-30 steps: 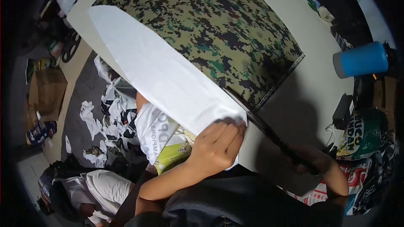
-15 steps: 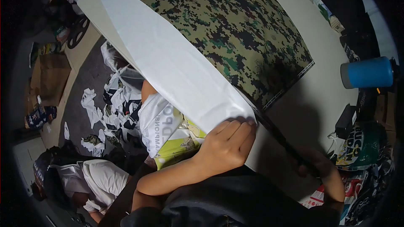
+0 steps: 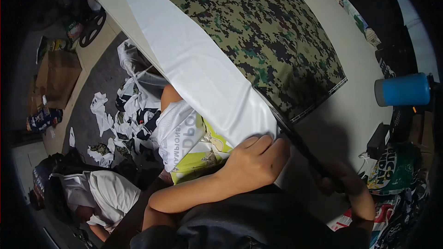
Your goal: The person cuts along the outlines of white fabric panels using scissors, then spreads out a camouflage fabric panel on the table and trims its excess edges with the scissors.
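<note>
Digital-camouflage fabric (image 3: 277, 37) lies on a pale table, with a long white fabric strip (image 3: 198, 64) along its left side. My left hand (image 3: 260, 163) is closed on the near end of the white strip. In shadow at the right, my right hand (image 3: 339, 180) grips what look like long dark scissors (image 3: 300, 145). Their blades point up and left to where the strip meets the camouflage fabric's near corner. The handles and most of the right fingers are hard to make out in the dark.
A blue tumbler (image 3: 404, 90) and a small black box (image 3: 378, 140) are at the table's right edge (image 3: 357, 87). White and camouflage scraps (image 3: 134, 115) litter the floor at left. A person in a white shirt (image 3: 113, 196) is at lower left, near a paper bag (image 3: 60, 76).
My left hand has moved slightly right and down, drawing the white strip's near end along, with new creases in it. The scissors stay close to the fabric corner. The view has shifted a little.
</note>
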Motion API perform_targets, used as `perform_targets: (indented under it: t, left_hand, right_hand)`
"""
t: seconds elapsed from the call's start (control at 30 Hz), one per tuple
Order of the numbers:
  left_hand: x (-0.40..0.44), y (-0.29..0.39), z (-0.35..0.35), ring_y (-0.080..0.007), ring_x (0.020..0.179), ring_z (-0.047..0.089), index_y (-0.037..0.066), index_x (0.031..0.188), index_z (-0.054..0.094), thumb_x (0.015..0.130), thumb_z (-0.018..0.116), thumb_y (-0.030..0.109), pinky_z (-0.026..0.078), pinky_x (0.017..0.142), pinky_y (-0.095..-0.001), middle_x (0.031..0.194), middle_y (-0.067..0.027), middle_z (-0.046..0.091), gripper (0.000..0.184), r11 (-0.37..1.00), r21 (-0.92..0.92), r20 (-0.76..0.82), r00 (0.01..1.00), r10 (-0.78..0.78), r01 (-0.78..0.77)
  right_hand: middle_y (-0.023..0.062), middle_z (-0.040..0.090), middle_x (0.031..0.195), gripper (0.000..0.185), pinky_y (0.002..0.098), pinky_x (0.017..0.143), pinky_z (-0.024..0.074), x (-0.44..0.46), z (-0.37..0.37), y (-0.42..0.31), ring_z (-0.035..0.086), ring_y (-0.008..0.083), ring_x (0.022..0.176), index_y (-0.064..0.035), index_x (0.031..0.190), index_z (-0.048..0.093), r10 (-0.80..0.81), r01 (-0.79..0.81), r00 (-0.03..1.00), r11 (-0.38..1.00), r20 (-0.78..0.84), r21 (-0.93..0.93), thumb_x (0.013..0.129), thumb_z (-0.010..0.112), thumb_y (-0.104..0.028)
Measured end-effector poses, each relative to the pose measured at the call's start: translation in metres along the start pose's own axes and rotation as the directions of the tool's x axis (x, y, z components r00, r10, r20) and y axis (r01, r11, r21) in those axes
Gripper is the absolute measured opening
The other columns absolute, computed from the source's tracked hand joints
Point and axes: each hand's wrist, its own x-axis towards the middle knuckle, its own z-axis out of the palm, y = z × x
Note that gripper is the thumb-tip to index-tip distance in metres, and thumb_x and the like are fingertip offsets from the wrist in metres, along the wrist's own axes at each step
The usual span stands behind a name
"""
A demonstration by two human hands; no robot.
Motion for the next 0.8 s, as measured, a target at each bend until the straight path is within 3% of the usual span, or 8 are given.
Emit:
perform_targets:
  t: [0.2,0.37,0.53,0.67,0.8]
  left_hand:
    - [0.001,-0.006,-0.001,-0.0161,0.058,0.044,0.001,0.079,0.06,0.073,0.063,0.001,0.039,0.049,-0.0253,0.079,-0.0062,0.052,0.006,0.996,0.07,-0.044,0.998,-0.052,0.055]
    - [0.003,-0.011,0.003,-0.0175,0.061,0.045,0.0,0.084,0.06,0.074,0.063,0.003,0.04,0.054,-0.0261,0.08,-0.0065,0.051,0.011,0.986,0.127,0.034,0.993,-0.113,0.108]
    - [-0.001,-0.006,0.004,-0.0186,0.063,0.046,0.0,0.087,0.059,0.075,0.062,0.004,0.04,0.056,-0.0268,0.079,-0.0065,0.05,0.013,0.995,0.014,-0.012,0.995,-0.103,0.103]
    - [0.001,-0.002,0.001,-0.0193,0.062,0.047,0.001,0.087,0.058,0.076,0.062,0.005,0.04,0.056,-0.0278,0.079,-0.0066,0.051,0.012,0.992,0.015,0.035,0.992,-0.123,0.123]
    - [0.007,0.003,0.002,-0.0201,0.061,0.047,0.002,0.085,0.057,0.077,0.062,0.005,0.04,0.056,-0.0287,0.077,-0.0066,0.05,0.01,0.97,-0.098,0.029,0.975,-0.222,0.224]
  right_hand:
    - [0.0013,0.051,0.069,0.027,0.0214,0.046,0.0327,0.006,-0.005,0.001,0.04,0.0079,0.05,-0.0007,0.101,0.051,-0.062,0.059,0.996,0.997,0.065,0.048,0.081,0.061,-0.015]
    - [0.0003,0.052,0.071,0.023,0.0211,0.049,0.0327,0.002,-0.011,0.007,0.041,0.0071,0.053,-0.0025,0.105,0.051,-0.091,0.082,0.991,0.992,0.095,0.093,0.085,0.058,-0.012]
    - [0.0,0.052,0.07,0.025,0.0204,0.049,0.0324,0.005,-0.019,0.017,0.041,0.0068,0.054,-0.0025,0.105,0.052,-0.07,0.057,0.989,0.993,0.127,0.101,0.085,0.059,-0.016]
    - [0.0011,0.048,0.066,0.049,0.0213,0.043,0.0314,0.012,-0.015,0.011,0.038,0.009,0.047,0.0018,0.102,0.048,-0.12,0.121,0.987,0.993,0.111,-0.003,0.076,0.068,-0.034]
    - [-0.0004,0.05,0.069,0.034,0.0203,0.047,0.0318,0.014,-0.013,0.005,0.041,0.0072,0.053,-0.0012,0.102,0.051,-0.162,0.161,0.98,0.987,0.118,0.022,0.081,0.064,-0.025]
